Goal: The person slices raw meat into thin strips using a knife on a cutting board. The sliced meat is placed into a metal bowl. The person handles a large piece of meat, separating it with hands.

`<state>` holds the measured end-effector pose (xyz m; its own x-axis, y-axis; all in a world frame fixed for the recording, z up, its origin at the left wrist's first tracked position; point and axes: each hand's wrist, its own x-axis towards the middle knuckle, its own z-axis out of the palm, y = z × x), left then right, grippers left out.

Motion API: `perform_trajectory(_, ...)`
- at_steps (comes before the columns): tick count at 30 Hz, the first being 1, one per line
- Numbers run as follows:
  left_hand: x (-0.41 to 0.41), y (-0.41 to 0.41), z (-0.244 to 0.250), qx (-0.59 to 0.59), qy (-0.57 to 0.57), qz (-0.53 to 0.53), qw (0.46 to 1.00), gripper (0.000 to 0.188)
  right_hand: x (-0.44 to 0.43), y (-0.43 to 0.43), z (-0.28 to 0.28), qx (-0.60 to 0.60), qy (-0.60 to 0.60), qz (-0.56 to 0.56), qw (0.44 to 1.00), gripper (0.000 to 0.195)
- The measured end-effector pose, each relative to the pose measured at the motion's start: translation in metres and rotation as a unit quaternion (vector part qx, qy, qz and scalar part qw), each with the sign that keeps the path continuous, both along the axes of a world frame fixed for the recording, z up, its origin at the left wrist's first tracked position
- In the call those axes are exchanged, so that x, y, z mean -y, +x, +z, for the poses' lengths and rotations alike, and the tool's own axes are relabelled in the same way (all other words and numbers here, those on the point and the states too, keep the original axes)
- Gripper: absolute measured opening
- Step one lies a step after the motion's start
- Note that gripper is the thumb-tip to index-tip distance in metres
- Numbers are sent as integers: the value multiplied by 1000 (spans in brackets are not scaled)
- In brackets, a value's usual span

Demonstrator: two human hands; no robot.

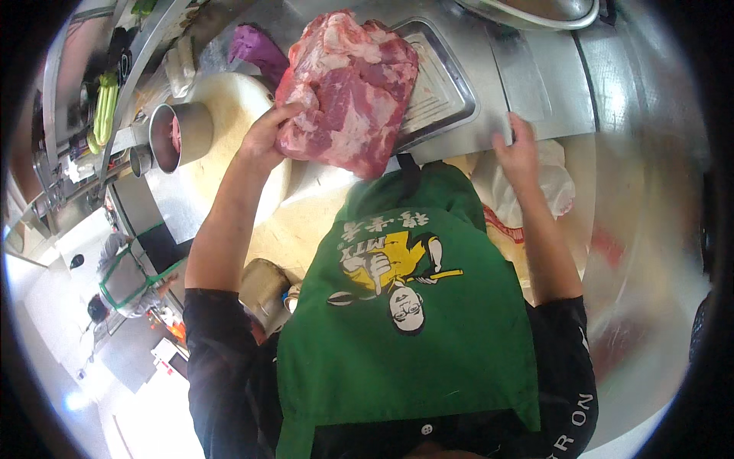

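My left hand [266, 135] grips the left edge of a large slab of raw, fat-marbled meat [355, 97], thumb on its upper face. The slab is held up in front of me and hides part of a rimmed metal tray [467, 106], which has a ridged base. To the right of that tray, my right hand [519, 146] is over the steel counter [459, 49]. Its thumb and fingers are apart and slightly blurred, and I see nothing held in it. A translucent plastic bag [553, 172] lies below and beside my right hand.
A thick round chopping board [221, 109] stands at left, with a metal pot [195, 135] holding some meat. A purple bag [258, 49] lies behind the slab. A large metal bowl [539, 17] sits at the far edge. A person [129, 275] is in the left background.
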<state>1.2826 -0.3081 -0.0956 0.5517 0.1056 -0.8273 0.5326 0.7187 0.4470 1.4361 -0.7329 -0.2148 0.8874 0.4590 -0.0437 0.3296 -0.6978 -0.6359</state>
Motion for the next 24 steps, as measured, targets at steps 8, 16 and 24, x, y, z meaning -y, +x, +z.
perform_trajectory(8,5,19,37,-56,-42,11,997,45,-153,-26,-24,-698,315,-163,621,53)
perform_trajectory(16,11,-19,66,25,77,40,996,46,-198,-52,28,-725,331,-202,569,52)
perform_trajectory(24,3,-114,170,140,234,23,962,80,-234,-116,98,-688,358,-11,631,48)
